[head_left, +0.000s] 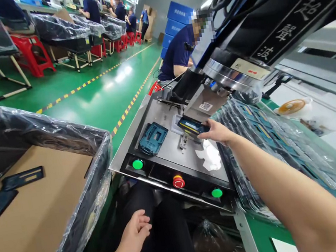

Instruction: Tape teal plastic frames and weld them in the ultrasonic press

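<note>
My right hand (216,130) reaches onto the machine's metal bed (176,162), thumb and fingers closed on the near end of a dark plastic panel (190,124) with a yellow strip along it. The panel is at the light-coloured fixture (175,124) under the machine's head (204,103); whether it is seated there I cannot tell. Left of it on the bed lies a dark teal plastic housing (153,138) with a rectangular opening. Crumpled white paper (209,154) lies below my right wrist. My left hand (136,236) hangs over my lap, empty, its fingers loosely bent.
Two green buttons (137,164) and a red emergency stop (178,181) line the bed's front edge. At left, a plastic-lined bin (93,133) holds cardboard and dark panels (24,177). Plastic-wrapped trays of parts (261,137) stand right. A co-worker (176,53) sits beyond the machine.
</note>
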The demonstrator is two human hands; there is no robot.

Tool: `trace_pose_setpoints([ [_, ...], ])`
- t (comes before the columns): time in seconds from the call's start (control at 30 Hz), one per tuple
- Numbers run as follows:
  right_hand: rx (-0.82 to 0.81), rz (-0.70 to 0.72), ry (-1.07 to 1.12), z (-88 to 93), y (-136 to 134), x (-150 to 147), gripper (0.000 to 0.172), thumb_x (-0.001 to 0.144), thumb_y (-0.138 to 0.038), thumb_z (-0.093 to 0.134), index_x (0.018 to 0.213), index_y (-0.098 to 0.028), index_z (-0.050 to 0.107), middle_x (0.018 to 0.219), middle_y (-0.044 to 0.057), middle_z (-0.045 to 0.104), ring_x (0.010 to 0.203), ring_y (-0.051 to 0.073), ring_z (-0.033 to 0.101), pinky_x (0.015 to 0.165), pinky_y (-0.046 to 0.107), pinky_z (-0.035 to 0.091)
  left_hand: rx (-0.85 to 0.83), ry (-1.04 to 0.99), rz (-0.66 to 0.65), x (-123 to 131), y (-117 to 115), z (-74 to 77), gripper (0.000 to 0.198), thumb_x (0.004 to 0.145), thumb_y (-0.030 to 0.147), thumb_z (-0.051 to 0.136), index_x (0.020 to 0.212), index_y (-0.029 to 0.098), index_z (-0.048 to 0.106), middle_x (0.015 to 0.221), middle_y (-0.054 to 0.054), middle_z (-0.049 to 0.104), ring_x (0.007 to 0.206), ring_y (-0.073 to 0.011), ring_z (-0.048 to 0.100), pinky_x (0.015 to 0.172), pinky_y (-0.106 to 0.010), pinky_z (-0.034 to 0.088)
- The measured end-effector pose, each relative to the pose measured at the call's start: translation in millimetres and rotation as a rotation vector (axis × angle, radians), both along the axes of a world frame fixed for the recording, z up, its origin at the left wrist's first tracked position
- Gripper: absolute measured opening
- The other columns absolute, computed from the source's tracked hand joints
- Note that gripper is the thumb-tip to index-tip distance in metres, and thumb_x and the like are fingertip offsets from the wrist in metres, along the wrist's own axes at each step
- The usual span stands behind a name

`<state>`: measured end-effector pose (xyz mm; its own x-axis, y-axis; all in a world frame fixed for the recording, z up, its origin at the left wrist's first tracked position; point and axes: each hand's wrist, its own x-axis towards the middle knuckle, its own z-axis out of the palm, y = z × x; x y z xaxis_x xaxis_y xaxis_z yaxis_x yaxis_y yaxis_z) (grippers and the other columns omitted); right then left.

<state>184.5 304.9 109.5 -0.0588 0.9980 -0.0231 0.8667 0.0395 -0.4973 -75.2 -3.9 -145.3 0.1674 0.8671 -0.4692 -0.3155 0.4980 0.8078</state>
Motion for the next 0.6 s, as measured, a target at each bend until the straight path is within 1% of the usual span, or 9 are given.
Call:
trace_pose_setpoints([
  [0.1,-0.047,0.04,0.168,-2.1,19,3,0.061,0.047,-0.021,0.078,0.104,-0.013,0.06,0.111,0.012,0.066,0.099,0.025,0.063,0.091,0.039,0.049,-0.004,-0.028,0.01,-1,2,2.3,0.047,0.073,0.028,0.061,0.116,0.02,0.044,0.104,-0.009,0.058,0.089,-0.0199,0.061,0.077,-0.036,0.049],
  [0.2,-0.156,0.046,0.227,-3.7,32,5,0.055,0.043,-0.022,0.08,0.095,-0.013,0.064,0.103,0.011,0.069,0.099,0.028,0.063,0.091,0.04,0.05,-0.004,-0.051,0.006,-1,3,-0.3,0.045,0.075,0.027,0.059,0.117,0.02,0.044,0.104,-0.009,0.057,0.089,-0.0196,0.061,0.076,-0.036,0.049],
  [0.27,-0.196,0.063,0.24,-6.9,40,8,0.058,0.042,-0.023,0.081,0.096,-0.013,0.065,0.103,0.01,0.069,0.101,0.028,0.063,0.094,0.041,0.049,-0.001,-0.066,0.003,0,4,-2.8,0.044,0.077,0.026,0.057,0.118,0.02,0.043,0.104,-0.009,0.057,0.089,-0.0193,0.061,0.076,-0.036,0.049],
  [0.33,-0.199,0.109,0.24,-12.0,45,12,0.062,0.042,-0.027,0.083,0.1,-0.015,0.065,0.106,0.009,0.069,0.104,0.027,0.062,0.097,0.041,0.047,0.004,-0.072,0.001,1,5,-4.8,0.043,0.077,0.026,0.057,0.118,0.02,0.043,0.104,-0.008,0.057,0.089,-0.0193,0.061,0.076,-0.036,0.049],
  [0.47,-0.165,0.203,0.215,-22.2,49,19,0.062,0.049,-0.035,0.082,0.106,-0.016,0.065,0.112,0.009,0.068,0.108,0.026,0.06,0.099,0.039,0.046,0.009,-0.066,0.007,2,6,-5.3,0.044,0.077,0.028,0.059,0.118,0.02,0.044,0.103,-0.008,0.058,0.088,-0.0197,0.061,0.075,-0.036,0.05],
  [0.53,-0.119,0.206,0.164,-23.8,46,17,0.058,0.056,-0.038,0.078,0.108,-0.016,0.064,0.114,0.009,0.067,0.109,0.026,0.06,0.099,0.039,0.045,0.007,-0.056,0.01,2,6,-3.8,0.044,0.076,0.029,0.06,0.117,0.02,0.045,0.103,-0.008,0.058,0.087,-0.0199,0.061,0.075,-0.036,0.05],
  [0.6,-0.035,0.186,0.047,-22.5,37,11,0.054,0.064,-0.039,0.073,0.112,-0.014,0.062,0.116,0.011,0.065,0.11,0.027,0.058,0.1,0.039,0.043,0.008,-0.04,0.007,2,6,-2.1,0.044,0.076,0.029,0.06,0.117,0.02,0.045,0.103,-0.008,0.058,0.087,-0.0198,0.062,0.075,-0.037,0.05],
])
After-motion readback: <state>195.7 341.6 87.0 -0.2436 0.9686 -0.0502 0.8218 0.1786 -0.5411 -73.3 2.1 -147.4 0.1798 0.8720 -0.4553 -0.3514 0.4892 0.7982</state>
